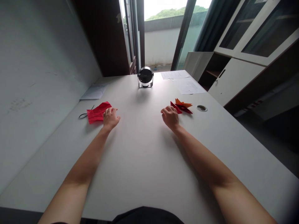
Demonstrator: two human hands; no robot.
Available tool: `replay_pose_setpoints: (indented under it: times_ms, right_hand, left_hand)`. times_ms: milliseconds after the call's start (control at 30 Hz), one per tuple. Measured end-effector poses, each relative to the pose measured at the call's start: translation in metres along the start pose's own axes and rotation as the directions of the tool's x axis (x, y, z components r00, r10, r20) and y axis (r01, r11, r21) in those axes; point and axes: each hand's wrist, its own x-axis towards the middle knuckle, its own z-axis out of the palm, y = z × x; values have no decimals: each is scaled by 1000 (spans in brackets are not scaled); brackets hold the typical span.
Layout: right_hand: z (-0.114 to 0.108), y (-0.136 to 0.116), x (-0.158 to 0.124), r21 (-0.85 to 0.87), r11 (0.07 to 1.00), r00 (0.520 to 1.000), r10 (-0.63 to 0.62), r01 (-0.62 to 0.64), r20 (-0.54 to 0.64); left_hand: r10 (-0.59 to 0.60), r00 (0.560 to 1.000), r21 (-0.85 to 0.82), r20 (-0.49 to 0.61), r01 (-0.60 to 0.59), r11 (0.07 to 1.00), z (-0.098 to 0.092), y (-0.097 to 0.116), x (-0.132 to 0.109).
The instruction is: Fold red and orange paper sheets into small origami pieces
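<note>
My left hand [110,118] rests on the white table [144,149] with its fingers curled, touching the right edge of a creased red paper sheet [97,112]. My right hand [170,117] lies loosely curled on the table, its fingertips at the left tip of a folded red paper shape [181,108]. An orange folded paper shape [183,103] lies just behind the red one. Whether either hand grips its paper I cannot make out.
A small round desk fan [145,77] stands at the back centre. White paper sheets [184,82] lie at the back right, another sheet [93,92] at the back left. A black band [83,115] lies left of the red sheet. A cable hole [201,108] sits right of the folded shapes.
</note>
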Motion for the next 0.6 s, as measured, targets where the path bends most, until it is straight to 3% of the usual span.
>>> replay_pose_setpoints:
  times_ms: [133, 267, 400, 600]
  right_hand:
    - [8, -25, -2, 128, 988, 993, -96, 86, 72]
    - [13, -33, -3, 197, 973, 985, -142, 119, 103]
    - [12, -29, -4, 233, 968, 988, -122, 96, 97]
    - [12, -24, -5, 257, 964, 993, -90, 66, 82]
  left_hand:
    - [-40, 992, 187, 121, 17, 982, -9, -50, -10]
    - [-127, 976, 197, 176, 91, 976, -7, -88, -15]
    - [-139, 974, 115, 180, 119, 986, 5, -94, -18]
    - [-200, 979, 129, 34, 194, 973, 11, -92, -13]
